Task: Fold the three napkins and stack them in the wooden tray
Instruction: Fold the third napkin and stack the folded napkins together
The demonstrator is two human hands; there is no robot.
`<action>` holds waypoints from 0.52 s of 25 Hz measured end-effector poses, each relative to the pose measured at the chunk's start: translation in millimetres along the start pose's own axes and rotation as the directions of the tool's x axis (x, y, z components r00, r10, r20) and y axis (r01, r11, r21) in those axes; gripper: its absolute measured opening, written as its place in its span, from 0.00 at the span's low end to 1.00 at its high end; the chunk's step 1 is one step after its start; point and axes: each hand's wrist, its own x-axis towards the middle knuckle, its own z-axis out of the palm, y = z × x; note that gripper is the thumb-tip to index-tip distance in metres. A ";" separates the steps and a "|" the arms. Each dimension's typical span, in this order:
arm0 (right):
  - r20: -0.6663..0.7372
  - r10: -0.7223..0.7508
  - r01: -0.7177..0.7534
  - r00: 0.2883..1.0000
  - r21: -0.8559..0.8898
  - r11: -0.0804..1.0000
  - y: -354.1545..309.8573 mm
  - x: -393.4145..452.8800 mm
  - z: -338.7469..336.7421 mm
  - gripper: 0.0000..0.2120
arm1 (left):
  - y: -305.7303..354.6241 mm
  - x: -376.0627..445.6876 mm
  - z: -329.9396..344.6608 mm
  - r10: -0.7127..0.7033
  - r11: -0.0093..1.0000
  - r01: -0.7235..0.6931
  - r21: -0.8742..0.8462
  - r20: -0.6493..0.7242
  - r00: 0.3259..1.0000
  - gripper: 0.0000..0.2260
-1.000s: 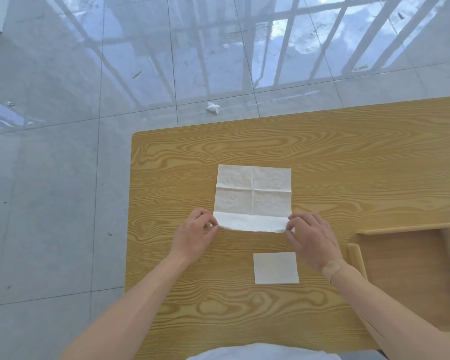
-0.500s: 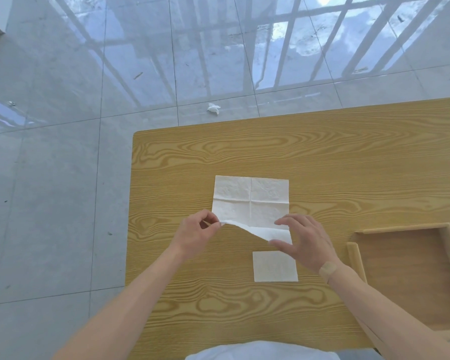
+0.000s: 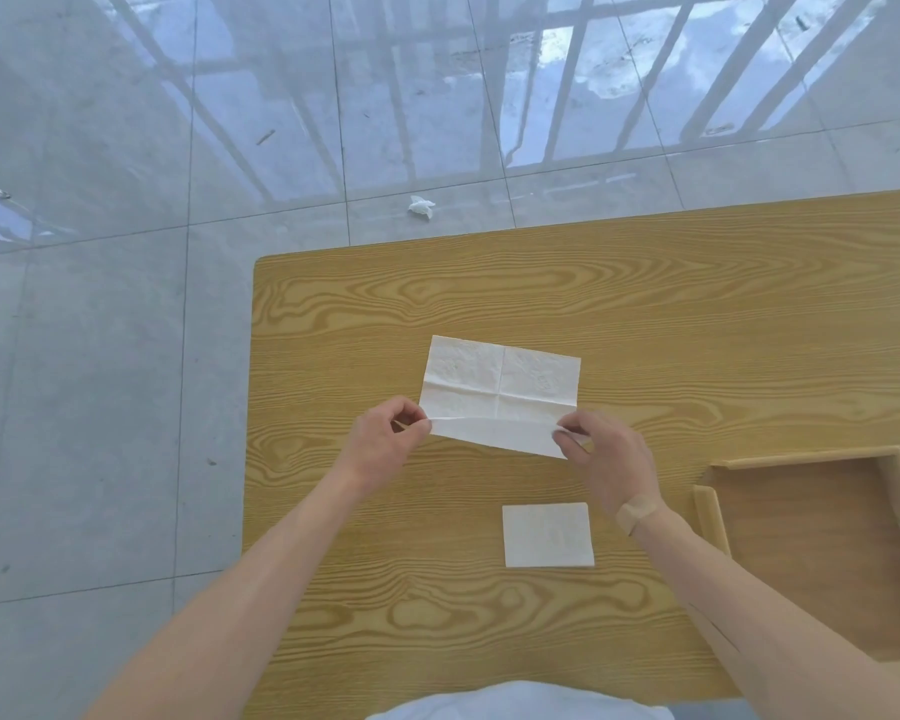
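Note:
A white napkin (image 3: 497,379) with crease lines lies spread on the wooden table (image 3: 645,314). Its near edge is lifted and curls over toward the far side. My left hand (image 3: 385,441) pinches the near left corner, and my right hand (image 3: 606,457) pinches the near right corner. A small square folded napkin (image 3: 547,535) lies flat on the table closer to me. The wooden tray (image 3: 707,517) sits at the right with nothing in it, partly cut off by the frame edge.
The table's left edge and far edge border a glossy grey tiled floor. A crumpled white scrap (image 3: 420,206) lies on the floor beyond the table. My right forearm passes over the tray's near left corner.
Both hands have raised the napkin's near edge off the table and carried it toward the far side. The folded napkin and tray have not moved.

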 end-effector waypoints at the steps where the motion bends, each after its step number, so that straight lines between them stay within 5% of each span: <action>1: 0.002 0.011 -0.011 1.000 0.007 1.000 0.1 3.4 -0.4 0.01 | 0.7 2.9 -0.7 -0.005 1.000 0.006 0.010 -0.008 1.000 0.03; 13: 0.010 0.085 -0.085 0.996 -0.014 0.996 1.2 33.0 3.8 0.02 | 1.9 40.7 5.3 -0.047 0.998 0.050 0.036 -0.061 0.997 0.05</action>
